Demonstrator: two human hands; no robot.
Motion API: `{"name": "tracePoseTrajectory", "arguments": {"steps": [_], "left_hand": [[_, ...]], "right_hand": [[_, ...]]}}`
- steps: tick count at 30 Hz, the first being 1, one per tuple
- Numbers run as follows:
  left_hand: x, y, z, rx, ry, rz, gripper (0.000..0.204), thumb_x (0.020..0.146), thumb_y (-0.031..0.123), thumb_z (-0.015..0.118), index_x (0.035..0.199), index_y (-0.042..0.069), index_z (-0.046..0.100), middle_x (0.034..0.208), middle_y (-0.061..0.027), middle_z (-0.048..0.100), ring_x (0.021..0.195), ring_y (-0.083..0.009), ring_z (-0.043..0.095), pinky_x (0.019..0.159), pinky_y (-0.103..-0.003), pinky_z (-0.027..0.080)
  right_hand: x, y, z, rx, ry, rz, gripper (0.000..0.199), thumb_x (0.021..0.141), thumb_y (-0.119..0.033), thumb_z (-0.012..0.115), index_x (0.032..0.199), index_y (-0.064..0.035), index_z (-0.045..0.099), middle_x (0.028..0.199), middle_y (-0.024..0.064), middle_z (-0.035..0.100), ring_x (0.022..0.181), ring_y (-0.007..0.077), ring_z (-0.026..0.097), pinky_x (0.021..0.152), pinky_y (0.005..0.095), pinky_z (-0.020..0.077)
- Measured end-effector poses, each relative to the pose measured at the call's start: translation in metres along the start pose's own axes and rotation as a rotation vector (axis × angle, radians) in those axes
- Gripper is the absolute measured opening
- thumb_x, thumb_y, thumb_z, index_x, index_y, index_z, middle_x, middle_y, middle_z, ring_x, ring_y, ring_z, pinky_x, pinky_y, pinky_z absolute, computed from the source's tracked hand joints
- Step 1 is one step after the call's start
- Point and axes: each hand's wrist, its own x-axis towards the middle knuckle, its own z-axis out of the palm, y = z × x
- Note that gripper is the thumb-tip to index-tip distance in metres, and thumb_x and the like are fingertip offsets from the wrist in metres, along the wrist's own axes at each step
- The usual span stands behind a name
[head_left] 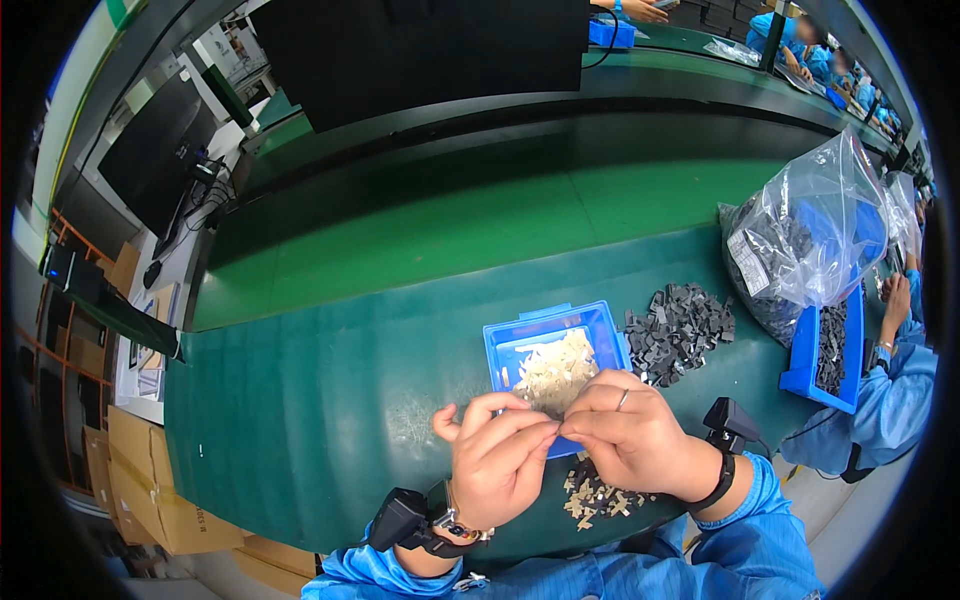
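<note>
A long workbench topped in green (pixel 330 420) is set in a busy workroom, with a dark monitor (pixel 165 150) and cardboard boxes (pixel 165 490) at the left and a blue-sleeved co-worker (pixel 885 390) seated at the right. Above the near edge, the left hand (pixel 495 465) and the right hand (pixel 630 425) are brought together, thumbs and forefingers closed in pinches that meet tip to tip; whether a piece is gripped between them cannot be told, as any such piece is covered by the fingers. The small parts nearby would probably be found very light, fairly stiff and easily dropped, and are best taken singly by their edges between thumb and forefinger; whether they are brittle cannot be judged. Cream pieces (pixel 555 360), thin and flat, are heaped in a blue tray (pixel 520 331) just beyond the fingers. Dark grey pieces (pixel 675 330), mostly oblong and matt, are piled on the bench to the tray's right. A mixed pile (pixel 590 498), dark and pale tan, is spread below the right hand, near the bench edge.
</note>
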Motion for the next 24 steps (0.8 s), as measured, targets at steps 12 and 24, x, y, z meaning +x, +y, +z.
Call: {"name": "tracePoseTrajectory", "arguments": {"steps": [12,24], "left_hand": [[0.0026,-0.0085,-0.0018,0.041,0.018,-0.047,0.004,0.075,0.008,0.072,0.077,0.011,0.072,0.081,0.0011,0.069,0.093,-0.021,0.061,0.101,-0.043,0.022],[0.0025,-0.0027,0.0003,0.003,-0.011,-0.013,0.005,0.072,0.008,0.074,0.073,0.012,0.07,0.078,0.0021,0.068,0.091,-0.0204,0.06,0.102,-0.043,0.021]], "right_hand": [[-0.0013,-0.0001,-0.0058,-0.01,0.028,0.06,0.015,0.071,0.002,0.071,0.085,-0.004,0.069,0.083,0.007,0.066,0.077,0.0271,0.062,0.069,0.0378,0.0495],[-0.0038,-0.0016,0.0008,-0.071,-0.005,0.024,0.013,0.072,-0.001,0.072,0.083,-0.0061,0.069,0.083,0.0052,0.065,0.079,0.0261,0.061,0.068,0.0374,0.0469]]}}
